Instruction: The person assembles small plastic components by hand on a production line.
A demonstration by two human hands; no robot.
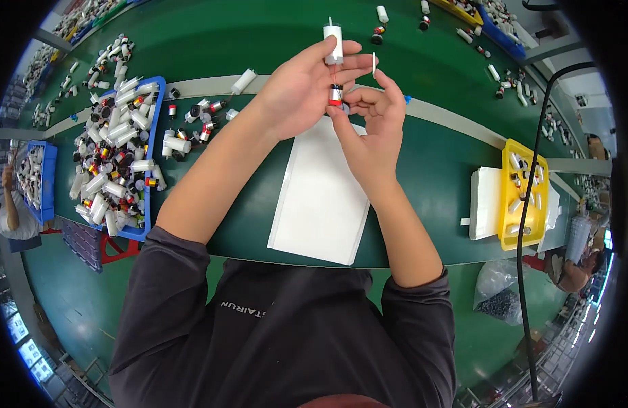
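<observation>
My left hand is closed on a white cylinder with a thin stem on top, held upright between thumb and fingers. Directly below it hangs a small black, white and red part, joined to the cylinder by what looks like thin red wire. The thumb and fingers of my right hand pinch this small part. A thin white piece, seen edge-on, stands at my right index fingertip. Under both hands a white rectangular pad lies on the green table.
At left, a blue tray is heaped with white cylinders and red-black parts; several lie loose beside it. A yellow tray at right holds a few pieces beside white sheets. A black cable hangs down. Beyond runs a green belt.
</observation>
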